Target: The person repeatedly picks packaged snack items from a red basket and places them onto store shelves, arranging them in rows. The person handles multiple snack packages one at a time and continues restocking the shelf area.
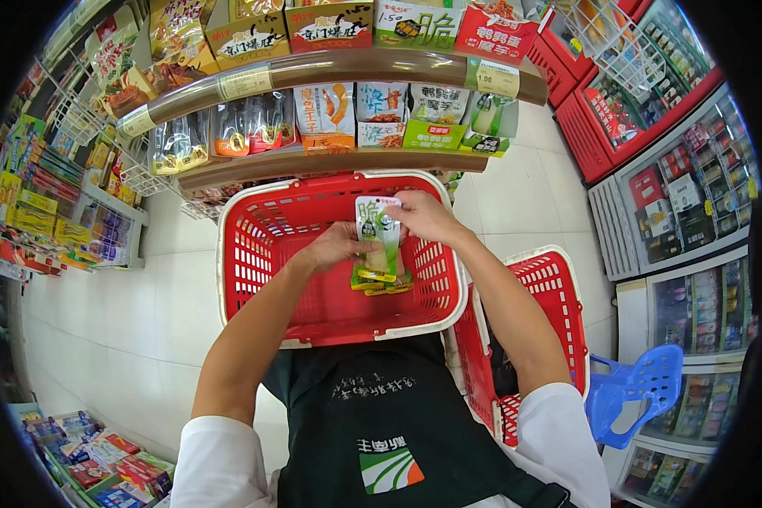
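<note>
A small green-and-white snack packet (386, 244) stands upright between my hands, over a red plastic shopping basket (305, 311). My left hand (338, 246) pinches its lower left side with the thumb in front. At the top right corner, my right hand (423, 216) grips it with thumb and fingers. More packets with yellow-green lower edges (390, 289) show below and behind the held one; how many there are is hidden. The basket has a white rim and sits in front of my dark apron (368, 394).
Shelves of boxed snack packets (327, 114) with a brown front rail (368, 68) rise just beyond the basket. A second red basket (555, 305) is at my right, beside a blue plastic chair (638, 394). Glass-door coolers (679, 197) line the right; snack racks (44, 209) stand left.
</note>
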### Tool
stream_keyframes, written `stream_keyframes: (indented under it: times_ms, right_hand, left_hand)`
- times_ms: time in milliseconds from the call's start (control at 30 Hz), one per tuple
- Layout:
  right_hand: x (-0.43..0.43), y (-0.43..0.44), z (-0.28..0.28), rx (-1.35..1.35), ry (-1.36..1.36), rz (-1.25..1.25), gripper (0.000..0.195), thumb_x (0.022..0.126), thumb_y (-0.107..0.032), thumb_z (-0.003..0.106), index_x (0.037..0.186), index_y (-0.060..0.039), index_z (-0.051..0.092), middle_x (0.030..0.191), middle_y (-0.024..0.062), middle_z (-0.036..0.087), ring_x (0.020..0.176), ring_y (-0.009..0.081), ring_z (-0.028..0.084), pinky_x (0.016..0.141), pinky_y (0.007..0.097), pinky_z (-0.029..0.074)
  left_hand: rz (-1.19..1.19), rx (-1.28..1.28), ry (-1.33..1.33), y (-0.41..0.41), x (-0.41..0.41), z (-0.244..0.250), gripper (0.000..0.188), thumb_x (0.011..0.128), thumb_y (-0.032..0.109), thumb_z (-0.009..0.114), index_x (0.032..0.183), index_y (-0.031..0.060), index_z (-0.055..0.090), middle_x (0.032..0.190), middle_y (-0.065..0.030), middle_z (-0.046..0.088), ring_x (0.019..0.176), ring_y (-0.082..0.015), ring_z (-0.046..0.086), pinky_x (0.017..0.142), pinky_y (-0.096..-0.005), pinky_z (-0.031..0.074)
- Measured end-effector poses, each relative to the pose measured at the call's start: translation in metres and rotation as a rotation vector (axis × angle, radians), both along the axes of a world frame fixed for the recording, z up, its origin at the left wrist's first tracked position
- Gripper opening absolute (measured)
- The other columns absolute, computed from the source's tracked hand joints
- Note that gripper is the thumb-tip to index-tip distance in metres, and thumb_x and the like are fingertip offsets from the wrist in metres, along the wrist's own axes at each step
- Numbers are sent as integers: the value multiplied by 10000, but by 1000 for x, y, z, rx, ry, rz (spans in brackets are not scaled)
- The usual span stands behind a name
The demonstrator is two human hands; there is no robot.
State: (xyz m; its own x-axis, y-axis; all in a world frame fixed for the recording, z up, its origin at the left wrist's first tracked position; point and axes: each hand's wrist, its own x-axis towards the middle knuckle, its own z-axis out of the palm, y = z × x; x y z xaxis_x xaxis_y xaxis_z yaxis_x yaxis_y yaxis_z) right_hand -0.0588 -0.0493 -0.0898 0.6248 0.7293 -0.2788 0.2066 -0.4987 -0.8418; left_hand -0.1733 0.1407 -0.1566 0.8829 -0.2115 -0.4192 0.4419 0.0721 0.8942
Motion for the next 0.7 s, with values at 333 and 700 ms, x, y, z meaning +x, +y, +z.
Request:
stream_keyframes:
  times_ms: [333,700]
  right_hand:
    - [-10,-63,30,331,123,-38,177,877,-77,716,1018,29,699,894,39,709,788,67,615,718,250,521]
    - [37,-139,122,489,-561,-464,127,872,-71,708,957,22,705,752,20,681,660,41,553,584,227,450]
  left_hand:
    - [42,4,-220,-45,16,90,246,976,176,605,1143,-4,627,1044,-85,688,871,-149,663,727,-299,583]
    - [114,430,-914,-115,100,201,208,934,163,621,1009,-18,693,660,-123,636,580,-156,558,564,-318,459]
